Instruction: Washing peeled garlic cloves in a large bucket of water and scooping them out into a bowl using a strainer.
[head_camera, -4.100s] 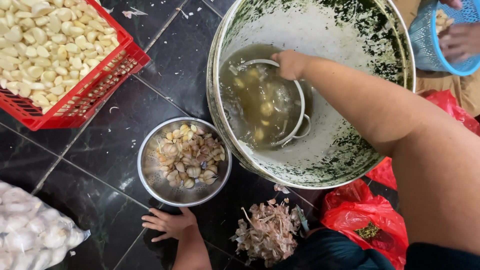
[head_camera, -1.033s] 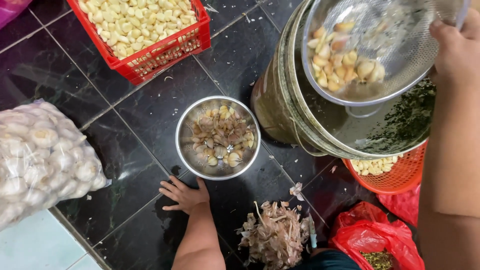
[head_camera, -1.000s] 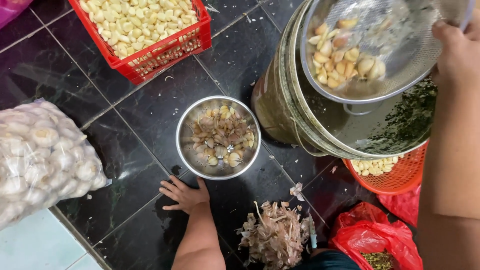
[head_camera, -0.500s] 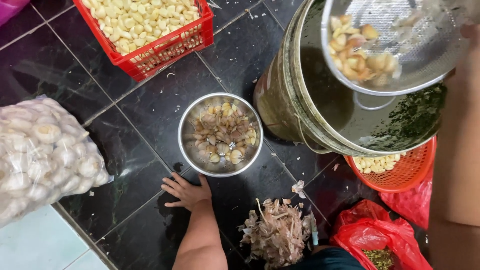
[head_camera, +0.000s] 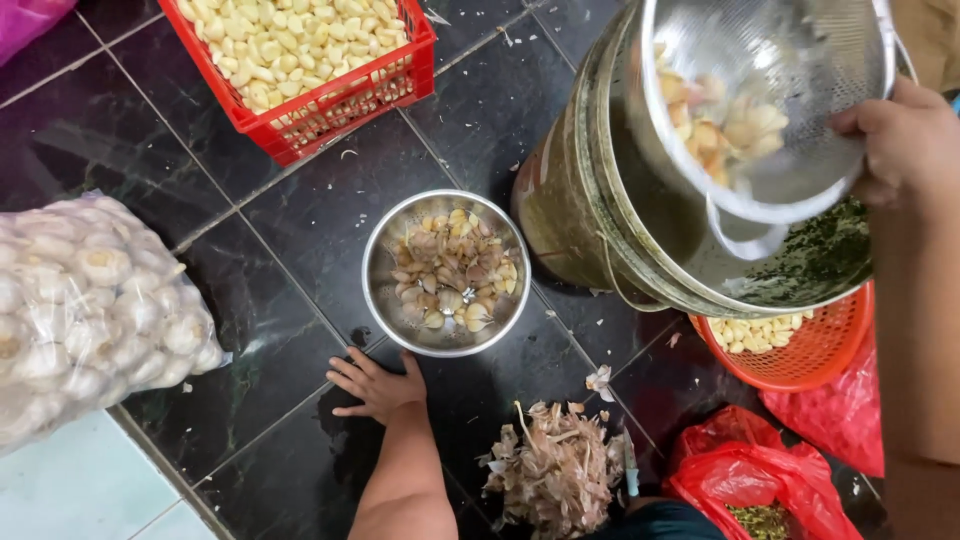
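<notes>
Right hand: closed around the rim of a metal strainer at 2 o'clock in the view; the strainer is held tilted above the pot.
Strainer: wet garlic cloves are gathered against its lower mesh wall; a wire loop is seen hanging from its lower edge.
Pot: a large, stained metal vessel at 2 o'clock, directly under the strainer; dark green residue is seen on its inner wall at the right.
Left hand: laid flat on the floor, fingers spread, nothing held; it is placed at 6 o'clock, just below the bowl and apart from it.
Bowl: a round steel bowl at the centre of the view, filled with unpeeled cloves and skins, set just left of the pot.
Crate: a red plastic crate of peeled cloves at 11 o'clock, well apart from the bowl.
Sack: a clear mesh sack of whole garlic bulbs at 9 o'clock.
Skins: a heap of dry peelings at 5 o'clock, near the left forearm.
Basket: an orange basket with peeled cloves at 4 o'clock, partly hidden by the pot.
Bag: a red plastic bag at 5 o'clock, beside the skins.
</notes>
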